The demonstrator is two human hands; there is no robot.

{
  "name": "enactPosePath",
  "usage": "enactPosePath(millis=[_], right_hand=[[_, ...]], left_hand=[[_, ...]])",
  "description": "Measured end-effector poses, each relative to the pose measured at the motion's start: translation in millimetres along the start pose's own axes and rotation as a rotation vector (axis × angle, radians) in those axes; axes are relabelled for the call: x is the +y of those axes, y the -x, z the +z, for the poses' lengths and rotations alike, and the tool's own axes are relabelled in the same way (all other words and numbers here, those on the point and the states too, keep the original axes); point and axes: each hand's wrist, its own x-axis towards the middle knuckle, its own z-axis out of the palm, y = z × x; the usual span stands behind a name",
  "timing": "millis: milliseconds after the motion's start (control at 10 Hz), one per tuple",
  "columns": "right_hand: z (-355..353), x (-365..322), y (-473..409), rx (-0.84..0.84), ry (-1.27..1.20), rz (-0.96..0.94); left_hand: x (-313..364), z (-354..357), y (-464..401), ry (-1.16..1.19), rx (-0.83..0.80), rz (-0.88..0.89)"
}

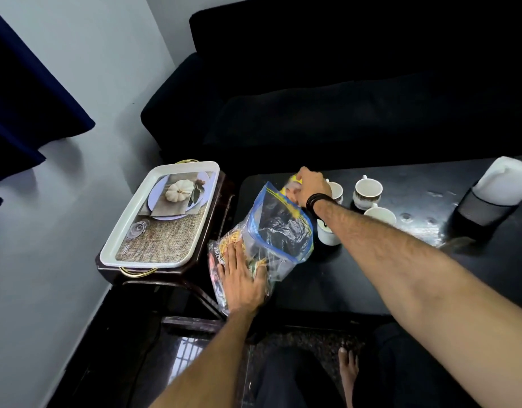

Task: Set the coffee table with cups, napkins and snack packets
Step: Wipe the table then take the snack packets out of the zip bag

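My left hand [242, 279] lies flat, fingers spread, on a clear snack packet [221, 254] of yellow mixture at the black coffee table's [327, 284] left front corner. A second clear packet [279, 228] with blue edging stands upright beside it. My right hand [311, 185] is closed on the yellow top of a packet [292, 184] at the table's far left. Three white cups stand to the right: one [337, 192] partly behind my right hand, one [368, 192] with a patterned band, one [382, 216] behind my forearm. Another white cup [327, 235] sits under my wrist.
A white tray [130, 231] with gold handles and a pumpkin picture rests on a dark side table to the left. A black mesh holder with white napkins [502, 184] stands at the table's right. A black sofa [342, 98] runs behind. My bare foot [349, 369] is below.
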Motion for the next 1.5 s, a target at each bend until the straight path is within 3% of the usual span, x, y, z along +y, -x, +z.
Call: enactPosePath(millis=[100, 200, 400, 500, 600, 800, 1000, 1100, 1200, 1400, 1500], right_hand=[[2, 5, 6, 0.006, 0.109, -0.102], [-12, -1, 17, 0.154, -0.113, -0.24], [-23, 0, 48, -0.649, -0.113, -0.241], [-2, -2, 62, -0.681, -0.07, -0.2], [16, -14, 74, -0.816, -0.101, -0.138], [47, -35, 81, -0.844, -0.017, -0.152], [47, -45, 97, -0.981, 0.2, -0.265], [47, -38, 75, -0.73, 0.257, -0.305], [32, -37, 64, -0.557, 0.196, -0.201], [-8, -39, 63, -0.362, -0.036, -0.047], [-51, -44, 50, -0.165, -0.121, -0.044]], left_hand=[[-1, -3, 2, 0.037, 0.006, 0.015], [-1, -5, 3, 0.073, 0.008, 0.034], [-1, -15, 3, 0.035, 0.022, -0.044], [1, -15, 10, 0.036, 0.038, -0.123], [3, -16, 12, 0.135, 0.053, -0.213], [3, -19, -3, 0.409, 0.076, -0.369], [1, -19, -7, 0.422, 0.022, -0.349], [-7, -17, -9, 0.409, -0.053, -0.265], [-15, -15, -15, 0.399, -0.152, -0.258], [-18, -16, -18, 0.261, -0.246, -0.304], [-15, -19, -16, 0.131, -0.315, -0.296]])
